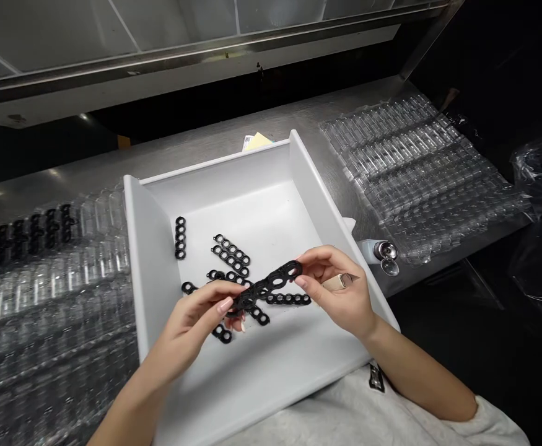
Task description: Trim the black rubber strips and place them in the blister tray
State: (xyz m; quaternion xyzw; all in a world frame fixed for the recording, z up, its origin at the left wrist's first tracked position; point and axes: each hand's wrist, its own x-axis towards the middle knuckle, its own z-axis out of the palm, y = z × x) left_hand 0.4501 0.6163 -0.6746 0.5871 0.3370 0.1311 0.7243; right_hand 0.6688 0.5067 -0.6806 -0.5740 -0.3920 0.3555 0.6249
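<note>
Between my two hands, above a white tray (271,384), is a black strip with a row of round holes (277,280). My left hand (196,319) pinches its lower left end, where several black pieces seem to overlap; how many it holds I cannot tell. The upper right end is between the thumb and fingers of my right hand (338,288), which wears a ring. More black holed strips (233,251) lie loose on the tray floor, some partly hidden behind my hands. One strip (180,238) lies apart near the left wall.
Clear plastic blister trays (419,167) lie on the metal table at right. More clear trays (66,347) are at left, with black strips (33,229) in some slots. A small bottle with an open metal cap (384,251) is beside the white tray. A yellow paper (257,141) lies behind it.
</note>
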